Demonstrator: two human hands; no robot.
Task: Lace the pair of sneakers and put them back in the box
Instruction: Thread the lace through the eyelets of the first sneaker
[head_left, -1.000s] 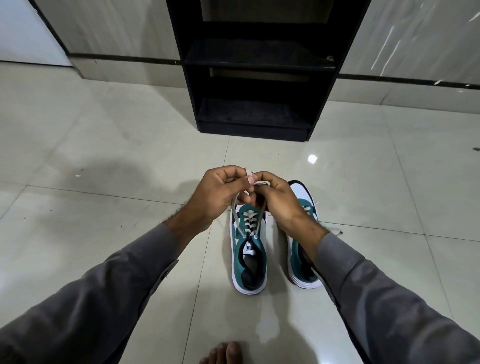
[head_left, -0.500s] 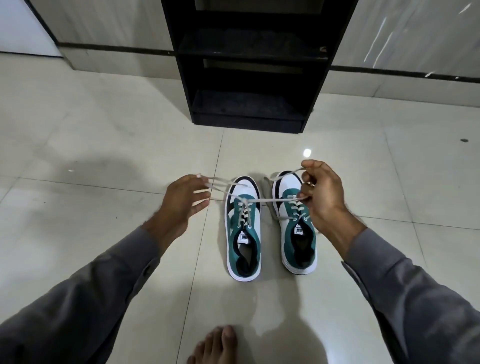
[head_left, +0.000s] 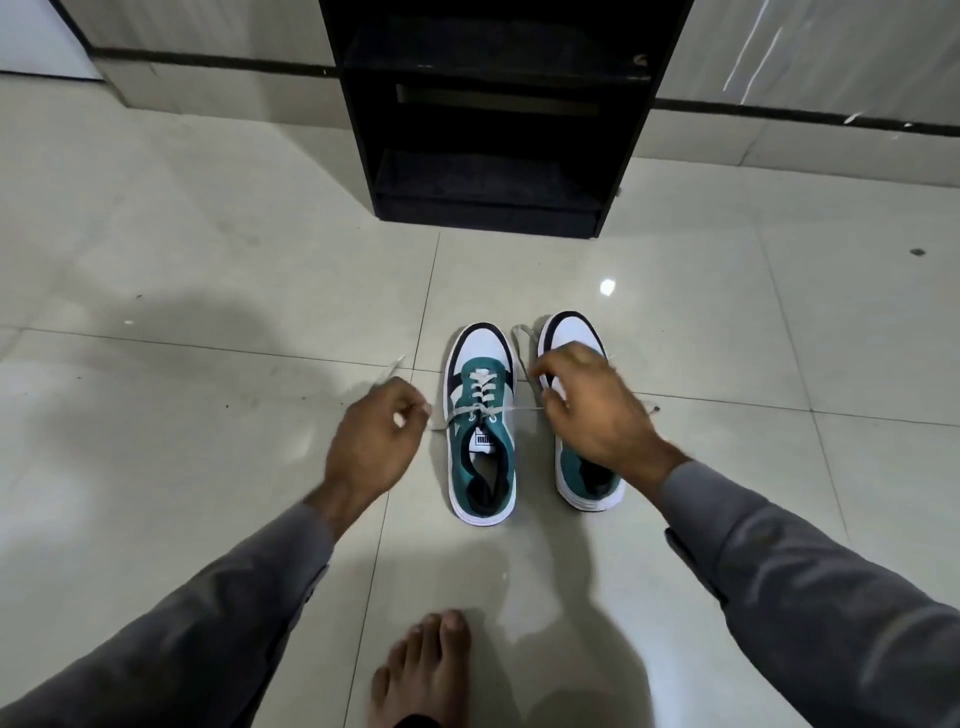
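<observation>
Head camera view: a teal-and-white sneaker (head_left: 482, 426) stands on the tiled floor (head_left: 208, 312), toe pointing away, with its lace (head_left: 480, 400) crossed up the eyelets and both ends drawn out sideways at the top pair. The left hand (head_left: 371, 447) is closed around one end, whose tip pokes out beyond the knuckles; the right hand (head_left: 592, 410) pinches the other end while hovering over the second sneaker (head_left: 576, 332), which sits just beside the first and appears to trail a loose lace of its own. Motion blur softens both hands, so the exact pinch on the right cannot be made out with certainty. No shoebox is in sight; a black shelf unit (head_left: 493, 119) stands against the wall beyond, and a bare foot (head_left: 426, 665) rests near the bottom edge. Uneven pulling could likely leave one end too short to tie, or drag the light shoe across the smooth tile. The right hand may also snag the neighbouring shoe's lace and tangle the pair.
</observation>
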